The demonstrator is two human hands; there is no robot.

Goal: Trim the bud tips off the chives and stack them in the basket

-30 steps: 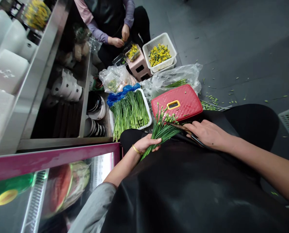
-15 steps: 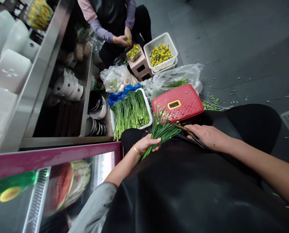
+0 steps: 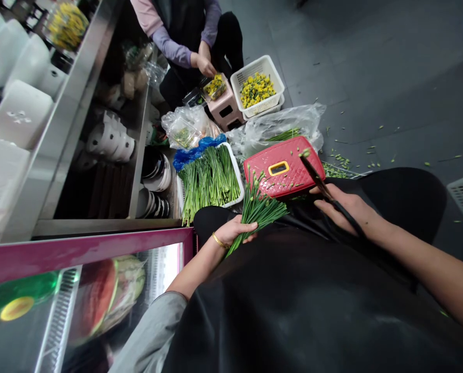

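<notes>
My left hand is wrapped round a bunch of green stems with small buds, whose tips point up and to the right. My right hand grips dark scissors; their blades point up and left over the red lid, with a small green bit at the tip. Blades and stems are apart. Loose buds lie on the red lid, which has a yellow-rimmed opening. Left of it, a white basket holds many long green stems.
Ahead, a person reaches to a box of yellow flowers on a pink stool. Beside it are a white basket of yellow flowers and a plastic bag. Steel shelving and a glass-fronted cooler stand left.
My right hand has moved right, swinging the scissors away from the bunch and up over the red lid. My left hand stays nearly still. The other person's hands have lowered to the flower box.
</notes>
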